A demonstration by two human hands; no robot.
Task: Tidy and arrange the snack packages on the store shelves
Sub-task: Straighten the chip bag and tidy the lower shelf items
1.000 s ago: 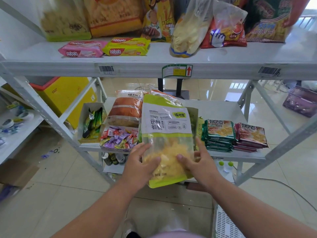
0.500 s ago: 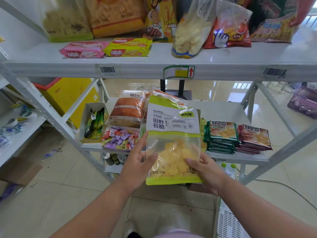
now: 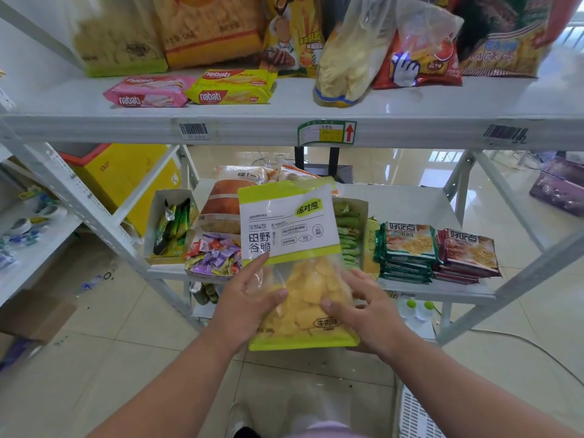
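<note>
Fingers of both hands are curled around one green-and-white snack bag [image 3: 290, 248], which is held upright in front of the lower shelf [image 3: 420, 203], above its front edge. On the left hand [image 3: 249, 298] the thumb presses on the clear window over the yellow pieces, and the other fingers go behind the left edge of the bag, so their spread cannot be told. On the right hand [image 3: 363, 308] the thumb lies on the window near the bottom seam; two fingers show beside the bag's right edge, slightly apart, and the rest are hidden behind it. Behind the bag on the lower shelf stand two orange-and-white bags [image 3: 230, 200], side by side. Left of them is one open carton of green sachets [image 3: 172, 226], and in front one tray of purple and red wrapped sweets [image 3: 213, 254]. One box of green sticks [image 3: 349, 235] shows just right of the held bag. Further right lie two stacks of flat packs, one green stack [image 3: 407, 251] and one dark red stack [image 3: 467, 254], touching each other. On the upper shelf [image 3: 94, 128] two nabati wafer packs lie flat, one pink pack [image 3: 148, 91] and one yellow pack [image 3: 232, 86], touching end to end. Behind and right of them stand at least six large bags; one clear bag [image 3: 350, 55] of pale chips leans forward over the shelf edge.
</note>
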